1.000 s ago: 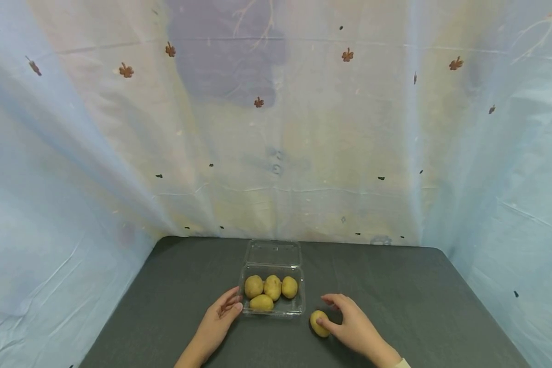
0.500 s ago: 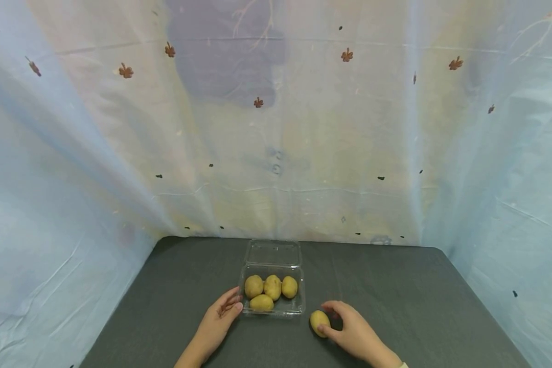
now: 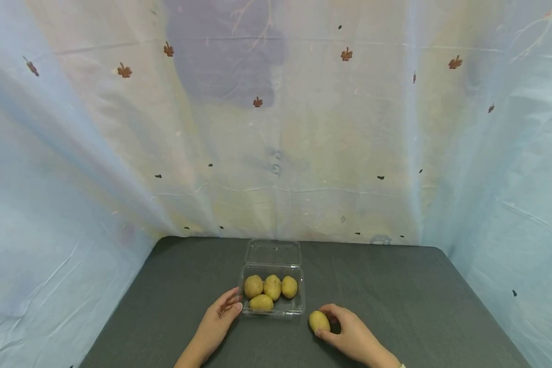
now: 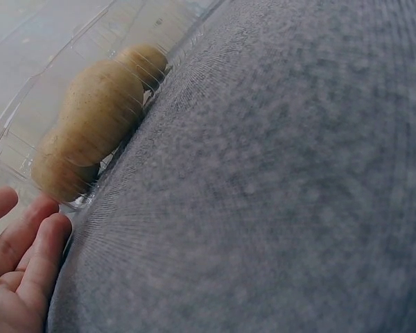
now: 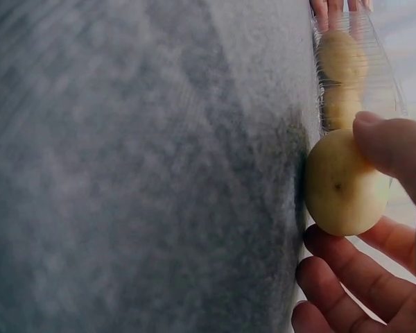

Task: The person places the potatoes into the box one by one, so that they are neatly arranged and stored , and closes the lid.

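A clear plastic clamshell box (image 3: 287, 309) stands on the dark table with its lid raised toward the back. Inside lie several potatoes, three in a back row and a longer potato (image 3: 261, 302) in front. My left hand (image 3: 215, 319) rests at the box's left side, its relaxed fingertips (image 4: 55, 223) right at the wall by the near corner. To the right of the box, my right hand (image 3: 351, 335) holds another potato (image 5: 340, 191) between the thumb on one side and the fingers on the other. That potato is low, close to the tabletop.
The dark grey cloth-covered table (image 3: 395, 286) has rounded far corners. A pale printed curtain (image 3: 322, 143) hangs behind it and along both sides. The box's raised lid (image 3: 273, 253) reaches near the table's back edge.
My right hand's fingers have come down and closed in around the loose potato, which has barely shifted. The left hand and the box have stayed in place.
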The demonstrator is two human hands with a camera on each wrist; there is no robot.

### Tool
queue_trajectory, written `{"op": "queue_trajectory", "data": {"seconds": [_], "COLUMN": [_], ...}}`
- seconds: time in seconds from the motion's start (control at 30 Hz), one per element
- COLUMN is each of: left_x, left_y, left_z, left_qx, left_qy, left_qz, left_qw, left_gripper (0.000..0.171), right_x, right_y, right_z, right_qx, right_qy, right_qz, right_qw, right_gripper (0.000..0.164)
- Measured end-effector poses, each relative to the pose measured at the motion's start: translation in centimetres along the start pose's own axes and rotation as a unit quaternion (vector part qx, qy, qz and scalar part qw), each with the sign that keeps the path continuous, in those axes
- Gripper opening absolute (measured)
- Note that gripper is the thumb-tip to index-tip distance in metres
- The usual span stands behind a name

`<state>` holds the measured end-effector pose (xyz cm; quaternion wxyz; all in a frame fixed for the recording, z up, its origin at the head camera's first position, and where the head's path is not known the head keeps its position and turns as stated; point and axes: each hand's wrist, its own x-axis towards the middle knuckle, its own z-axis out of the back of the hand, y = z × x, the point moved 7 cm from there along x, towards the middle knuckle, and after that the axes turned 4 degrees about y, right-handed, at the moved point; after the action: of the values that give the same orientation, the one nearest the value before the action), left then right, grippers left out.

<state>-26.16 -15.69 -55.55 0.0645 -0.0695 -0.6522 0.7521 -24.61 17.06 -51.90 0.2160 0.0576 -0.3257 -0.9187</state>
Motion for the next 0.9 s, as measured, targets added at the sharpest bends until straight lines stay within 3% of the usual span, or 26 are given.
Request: {"op": "queue_trajectory", "data": {"seconds": [0.5,0.9], "left_x": [0.02,-0.13], "left_y": [0.07,-0.27], "left_z": [0.03,0.02], "left_qx": [0.010,0.000], "left_qy": [-0.004,-0.003], "left_qz": [-0.008,-0.011], "left_qw": [0.9999,0.9999], "left_gripper": [0.054,0.053], "right_x": [0.16,0.04], "right_y": [0.53,0.74], "right_z": [-0.36,0.15], "right_qx": [0.015,0.010], "right_qy": [-0.001,-0.030], "right_qz": [-0.001,0.004], "right_qw": [1.000,1.000], "right_gripper": [0.046,0.040]}}
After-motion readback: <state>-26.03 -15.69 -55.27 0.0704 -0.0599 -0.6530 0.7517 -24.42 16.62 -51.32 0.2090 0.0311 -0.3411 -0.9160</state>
